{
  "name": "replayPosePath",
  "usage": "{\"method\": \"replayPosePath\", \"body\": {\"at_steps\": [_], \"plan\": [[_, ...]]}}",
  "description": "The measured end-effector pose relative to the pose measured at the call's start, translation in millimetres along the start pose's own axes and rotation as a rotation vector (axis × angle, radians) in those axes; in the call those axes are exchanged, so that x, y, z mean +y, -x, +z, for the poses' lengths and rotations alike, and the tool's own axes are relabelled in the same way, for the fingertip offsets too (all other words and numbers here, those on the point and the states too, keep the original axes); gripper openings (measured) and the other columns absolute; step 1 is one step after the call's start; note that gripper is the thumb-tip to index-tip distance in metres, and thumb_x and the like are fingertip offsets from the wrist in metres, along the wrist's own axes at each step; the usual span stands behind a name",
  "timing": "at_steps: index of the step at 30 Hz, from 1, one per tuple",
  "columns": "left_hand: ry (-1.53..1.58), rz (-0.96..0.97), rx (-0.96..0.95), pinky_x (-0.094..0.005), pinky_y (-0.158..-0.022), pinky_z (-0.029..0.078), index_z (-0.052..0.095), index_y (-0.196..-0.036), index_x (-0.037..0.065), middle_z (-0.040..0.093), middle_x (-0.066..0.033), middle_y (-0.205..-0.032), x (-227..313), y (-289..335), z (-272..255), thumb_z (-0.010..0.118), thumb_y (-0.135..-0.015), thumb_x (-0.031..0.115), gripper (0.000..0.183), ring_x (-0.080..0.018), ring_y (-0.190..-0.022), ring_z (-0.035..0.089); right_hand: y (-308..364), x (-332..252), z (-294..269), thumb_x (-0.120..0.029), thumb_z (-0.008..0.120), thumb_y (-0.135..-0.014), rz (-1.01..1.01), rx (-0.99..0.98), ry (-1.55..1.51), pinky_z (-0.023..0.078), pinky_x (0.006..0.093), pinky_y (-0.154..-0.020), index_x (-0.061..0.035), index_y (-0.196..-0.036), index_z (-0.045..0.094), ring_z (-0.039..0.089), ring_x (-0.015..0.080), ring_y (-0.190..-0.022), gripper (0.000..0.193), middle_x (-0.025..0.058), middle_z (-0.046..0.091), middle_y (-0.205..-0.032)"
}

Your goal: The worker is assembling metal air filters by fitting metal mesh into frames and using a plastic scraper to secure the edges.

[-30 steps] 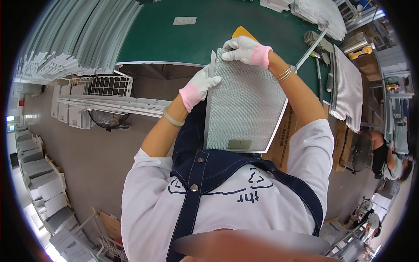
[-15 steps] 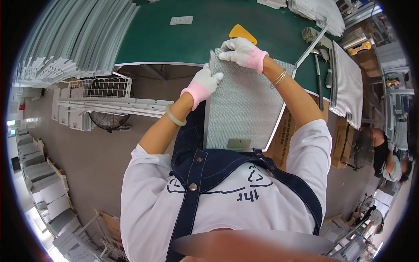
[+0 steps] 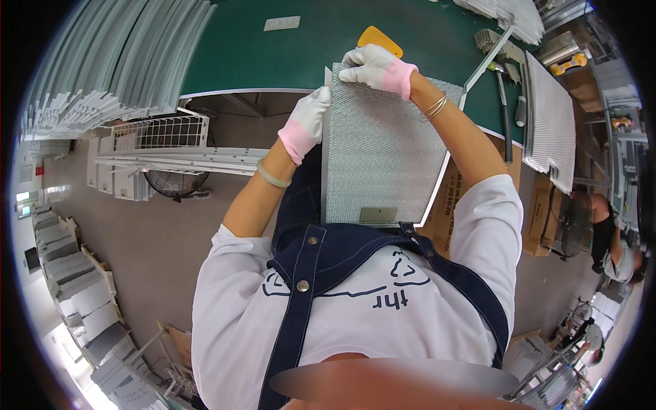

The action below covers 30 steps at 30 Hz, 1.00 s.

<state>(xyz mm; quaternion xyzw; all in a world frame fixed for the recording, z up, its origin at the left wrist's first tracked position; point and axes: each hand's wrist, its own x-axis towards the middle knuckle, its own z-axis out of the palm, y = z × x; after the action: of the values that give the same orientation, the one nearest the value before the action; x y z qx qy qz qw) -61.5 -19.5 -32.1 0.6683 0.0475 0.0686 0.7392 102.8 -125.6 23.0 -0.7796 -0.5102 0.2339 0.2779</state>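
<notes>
A silver mesh filter panel (image 3: pixel 386 150) leans between my body and the green workbench, its lower end against my overalls. A thin metal frame strip (image 3: pixel 325 150) runs along its left side, and a small plain metal plate (image 3: pixel 378 214) sits near its lower edge. My left hand (image 3: pixel 311 113), in a white and pink glove, is closed on the strip's upper part. With the same kind of glove, my right hand (image 3: pixel 372 68) pinches the panel's far left corner; its fingertips are partly hidden. Just beyond it lies a yellow scraper (image 3: pixel 380 41).
Many pale frame strips (image 3: pixel 130 58) are stacked at the left of the green bench (image 3: pixel 239 61). A hammer (image 3: pixel 504 113), a screwdriver (image 3: pixel 521 111) and more mesh sheets (image 3: pixel 549 123) lie at the right. A fan (image 3: pixel 176 183) and a wire basket (image 3: pixel 171 133) are below left. Another person (image 3: pixel 615 246) is far right.
My left hand has moved away from me and slightly left, and its fingers have closed on the strip's edge. My right hand has shifted slightly farther away at the corner.
</notes>
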Motion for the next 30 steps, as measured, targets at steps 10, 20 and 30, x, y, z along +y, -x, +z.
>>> {"method": "replayPosePath", "body": {"at_steps": [10, 20, 30], "plan": [[0.599, -0.115, 0.106, -0.0247, -0.081, 0.044, 0.044, -0.118, -0.001, 0.054, -0.0050, -0.108, -17, -8, 6, 0.045, -0.093, 0.020, 0.033, -0.0110, -0.094, 0.053, 3, -1, 0, -0.022, 0.062, -0.079, -0.014, 0.014, -0.069, 0.045, 0.0272, -0.068, 0.0029, -0.093, 0.061, 0.056, 0.0184, -0.071, 0.029, 0.0103, 0.060, -0.078], [0.411, -0.124, 0.073, -0.0254, -0.080, 0.044, 0.042, -0.117, -0.003, 0.054, -0.0055, -0.104, -1, -14, 14, 0.049, -0.090, 0.020, 0.037, -0.0100, -0.090, 0.052, -1, 2, 0, -0.022, 0.061, -0.080, -0.043, -0.001, -0.032, 0.045, 0.0268, -0.070, 0.0025, -0.094, 0.062, 0.057, 0.0181, -0.074, 0.028, 0.0105, 0.061, -0.080], [0.161, -0.152, 0.139, -0.0247, -0.078, 0.043, 0.048, -0.106, -0.007, 0.057, -0.0059, -0.096, -8, -19, 13, 0.048, -0.089, 0.015, 0.028, -0.0093, -0.085, 0.052, -2, 11, 6, -0.025, 0.059, -0.082, -0.068, 0.006, 0.028, 0.045, 0.0271, -0.072, 0.0013, -0.099, 0.060, 0.058, 0.0187, -0.076, 0.031, 0.0111, 0.062, -0.086]]}}
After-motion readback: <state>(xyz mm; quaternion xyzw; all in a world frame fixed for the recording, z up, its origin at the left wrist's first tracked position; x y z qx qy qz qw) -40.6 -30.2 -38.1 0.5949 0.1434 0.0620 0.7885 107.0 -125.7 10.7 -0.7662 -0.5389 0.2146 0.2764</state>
